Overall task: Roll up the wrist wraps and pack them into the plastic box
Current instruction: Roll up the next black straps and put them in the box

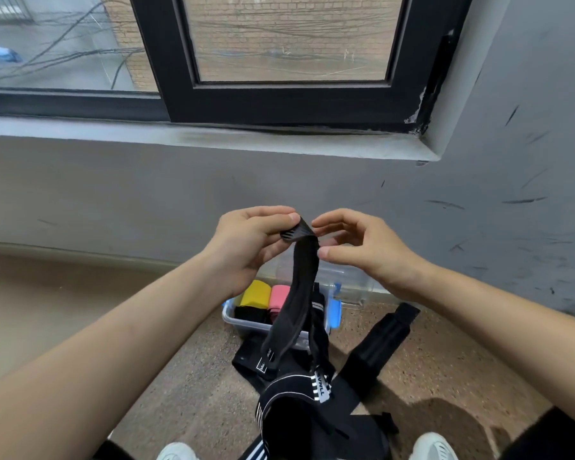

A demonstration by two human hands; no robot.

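The left hand (253, 240), at centre frame, pinches the upper end of a black wrist wrap (302, 277) between thumb and curled fingers, where the end is folded over into a short turn. The right hand (356, 247), just to the right of it, has its fingers curled. Its index fingertip sits at the fold and its thumb tip lies just beside the strap edge, but it cannot be told whether this hand grips the wrap. From the fold the wrap hangs straight down, and its lower, labelled end hangs over the near rim of the plastic box (246, 322). The box is clear, with blue latches (334, 313), and stands on the floor (186, 376) at lower centre, close to the wall (113, 194). Inside it, a yellow roll (254, 293) and a pink roll (279, 297) sit side by side, with a black roll (251, 315) in front of the yellow one. Loose wraps (292, 393), black with white stripes, lie piled on the floor in front of the box. A flat black wrap (382, 340) lies stretched out to the right of the box. Two white shoes (176, 451) show at the bottom edge. A dark-framed window (292, 94) fills the upper part of the frame.
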